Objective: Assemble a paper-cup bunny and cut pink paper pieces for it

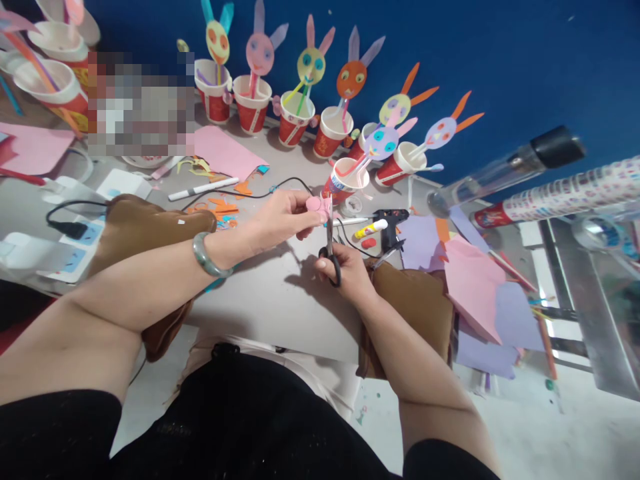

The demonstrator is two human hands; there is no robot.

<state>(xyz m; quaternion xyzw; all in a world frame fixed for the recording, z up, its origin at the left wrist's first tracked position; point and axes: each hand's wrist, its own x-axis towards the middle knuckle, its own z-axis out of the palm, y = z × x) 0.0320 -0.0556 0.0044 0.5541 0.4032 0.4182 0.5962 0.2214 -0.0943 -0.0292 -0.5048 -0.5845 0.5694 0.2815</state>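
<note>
Between the thumb and fingers of my left hand (290,217) is a small piece of pink paper (315,204) with a rounded outline on it. My right hand (350,270) grips black-handled scissors (330,250), their blades pointing away from me and touching the paper's right edge. Both hands are above the grey table (260,293). Just beyond them stands a red and white paper cup (336,188) with a purple paper rabbit head (381,141) on straws. To the right of the scissors lie a yellow and white glue stick (371,229) and a black glue gun (393,227).
Several cups with paper rabbits (253,110) line the blue wall. Brown cushions (410,307) lie at the table's front edge on both sides. A power strip (75,257) is at left; a stack of cups (565,193) and coloured paper (475,280) at right.
</note>
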